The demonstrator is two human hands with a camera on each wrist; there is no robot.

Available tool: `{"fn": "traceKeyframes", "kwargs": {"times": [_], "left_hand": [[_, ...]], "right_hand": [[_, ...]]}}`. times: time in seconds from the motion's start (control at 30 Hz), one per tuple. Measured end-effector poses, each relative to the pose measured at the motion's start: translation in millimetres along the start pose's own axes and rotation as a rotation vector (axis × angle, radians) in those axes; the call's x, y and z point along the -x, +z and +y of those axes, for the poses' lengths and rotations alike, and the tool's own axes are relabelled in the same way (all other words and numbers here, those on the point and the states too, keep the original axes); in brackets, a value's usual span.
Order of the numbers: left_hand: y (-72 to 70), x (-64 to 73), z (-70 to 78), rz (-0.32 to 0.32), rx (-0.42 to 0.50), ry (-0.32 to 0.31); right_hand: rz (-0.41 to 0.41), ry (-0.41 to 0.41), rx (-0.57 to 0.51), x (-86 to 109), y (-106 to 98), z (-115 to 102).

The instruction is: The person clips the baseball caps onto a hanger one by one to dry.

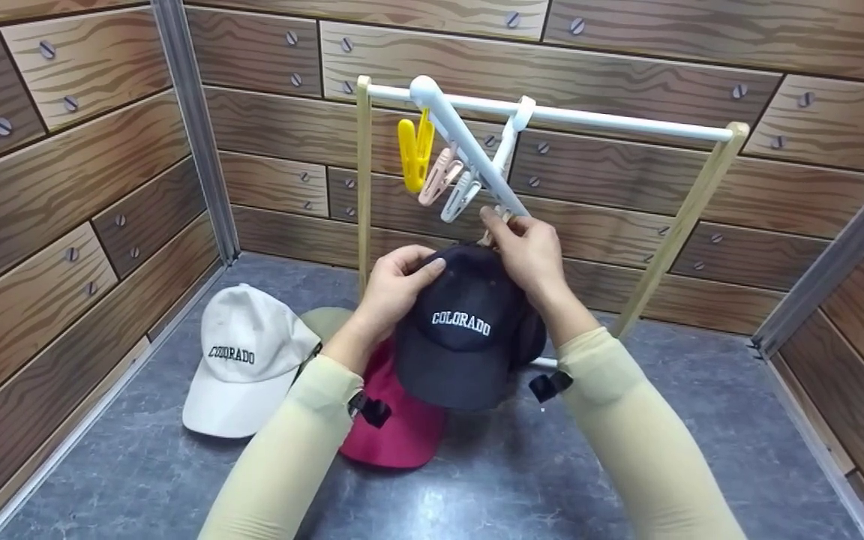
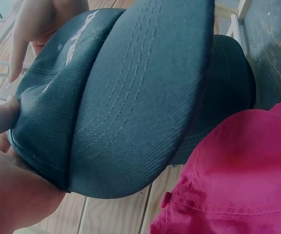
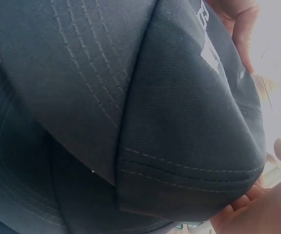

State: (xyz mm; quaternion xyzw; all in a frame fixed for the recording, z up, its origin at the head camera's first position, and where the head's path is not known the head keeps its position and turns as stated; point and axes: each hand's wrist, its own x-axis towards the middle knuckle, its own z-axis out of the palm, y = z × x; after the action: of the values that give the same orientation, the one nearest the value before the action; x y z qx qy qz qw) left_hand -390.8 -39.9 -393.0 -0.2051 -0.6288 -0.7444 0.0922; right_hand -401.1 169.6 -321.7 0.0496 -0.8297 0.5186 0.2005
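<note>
Below the slanting white hanger (image 1: 469, 145), a black cap (image 1: 458, 351) is held by the left hand (image 1: 393, 286), its side pinched, while a beige clip (image 1: 487, 239) just above the crown is pinched by the right hand (image 1: 533, 253); another dark cap (image 1: 533, 335) is partly hidden behind, and a red cap (image 1: 402, 435) is partly covered below

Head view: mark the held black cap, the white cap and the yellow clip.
Black cap (image 1: 469, 300), head view: crown above lettering.
White cap (image 1: 241, 326), head view: crown above lettering.
Yellow clip (image 1: 412, 171), head view: lower half.
</note>
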Motion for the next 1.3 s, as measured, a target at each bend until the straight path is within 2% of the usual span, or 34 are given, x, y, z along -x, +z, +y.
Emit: {"fn": "traceKeyframes", "kwargs": {"times": [0.4, 0.67, 0.8, 1.03, 1.3], "left_hand": [[-0.4, 1.2, 2.4, -0.003, 0.011, -0.015], [-0.9, 1.5, 2.7, -0.004, 0.018, -0.022], [-0.3, 1.4, 4.4, 0.003, 0.025, -0.015], [1.0, 3.1, 8.2, 0.001, 0.066, -0.01], [1.1, 3.0, 7.3, 0.006, 0.075, 0.018]], "right_hand": [[-0.007, 0.043, -0.116, -2.4, 1.1, -2.7], [0.003, 0.005, -0.158, -2.6, -0.1, -3.9], [0.02, -0.006, -0.141, -2.5, -0.4, -4.7], [0.092, -0.042, -0.036, -1.1, 0.0, -6.7], [0.112, -0.05, -0.081, -0.4, 0.6, -10.8]]}}
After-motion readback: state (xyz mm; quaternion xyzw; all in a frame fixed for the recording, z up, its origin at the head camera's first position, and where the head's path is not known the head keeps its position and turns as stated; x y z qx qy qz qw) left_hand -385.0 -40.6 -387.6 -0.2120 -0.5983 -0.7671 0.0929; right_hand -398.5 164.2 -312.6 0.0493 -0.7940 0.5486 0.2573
